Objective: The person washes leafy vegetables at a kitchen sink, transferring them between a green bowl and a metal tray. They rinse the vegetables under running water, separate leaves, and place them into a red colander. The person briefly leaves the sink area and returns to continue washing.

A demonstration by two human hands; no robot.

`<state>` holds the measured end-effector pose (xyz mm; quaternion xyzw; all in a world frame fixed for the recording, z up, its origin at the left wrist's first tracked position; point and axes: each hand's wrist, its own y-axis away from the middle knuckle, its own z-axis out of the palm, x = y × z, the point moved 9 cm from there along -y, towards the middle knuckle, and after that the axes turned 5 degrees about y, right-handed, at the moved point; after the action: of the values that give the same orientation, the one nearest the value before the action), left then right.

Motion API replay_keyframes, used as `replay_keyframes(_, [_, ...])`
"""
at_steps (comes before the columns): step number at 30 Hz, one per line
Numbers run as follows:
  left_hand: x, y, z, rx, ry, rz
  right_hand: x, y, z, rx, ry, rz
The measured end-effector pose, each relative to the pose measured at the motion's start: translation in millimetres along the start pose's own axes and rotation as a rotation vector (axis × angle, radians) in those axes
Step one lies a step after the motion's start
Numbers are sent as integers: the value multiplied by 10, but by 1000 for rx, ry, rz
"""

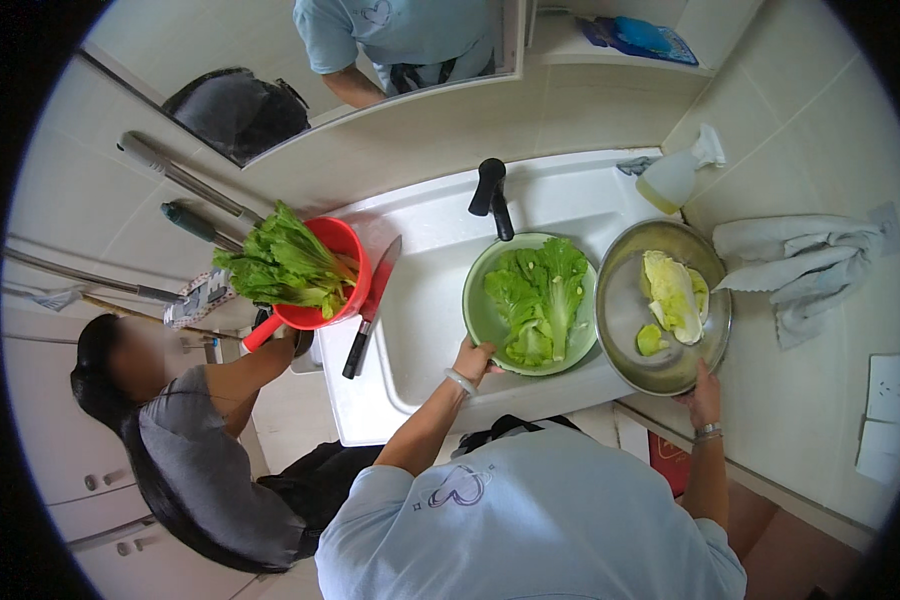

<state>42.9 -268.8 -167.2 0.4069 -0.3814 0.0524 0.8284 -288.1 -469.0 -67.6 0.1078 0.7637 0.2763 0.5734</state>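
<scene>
My left hand (475,360) grips the near rim of a light green basin (474,330), which sits in the white sink. Green lettuce leaves (559,296) lie in that basin, with what looks like water around them. With my right hand (701,394) I hold the near right rim of a round metal basin (619,367). Pale cabbage or lettuce leaves (675,300) and one small loose leaf (651,340) rest inside it. The metal basin is at the sink's right end, close beside the green one. The fingers of both hands are partly hidden under the rims.
A kitchen knife (381,281) lies on the sink's left ledge beside a red plastic pot (360,292) of leafy greens (292,262). A black faucet (491,195) stands behind. A spray bottle (667,180) and a hanging towel (802,247) are at right. Another person (202,450) crouches at left.
</scene>
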Motion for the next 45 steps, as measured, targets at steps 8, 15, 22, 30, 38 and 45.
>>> replay_keyframes(8, [-72, -115, 108, 9, -26, -30, 36, -31, -46, 35, 56, 38])
replay_keyframes(15, [-79, -142, 61, -58, -106, -99, -91, 38, -43, 114, 76, 24])
replay_keyframes(22, [-46, -151, -42, 20, -129, -151, -46, -15, -63, 120, 100, 63])
replay_keyframes(30, [-104, -228, -150, 53, -162, -160, -69, -9, -115, 175, 161, -78])
replay_keyframes(38, [170, -241, -272, 117, -227, 81, -924, 1073, 252, 512, 650, -922])
replay_keyframes(45, [792, 148, -151, 474, -811, 881, -461, 517, 2319, -201, 740, -882])
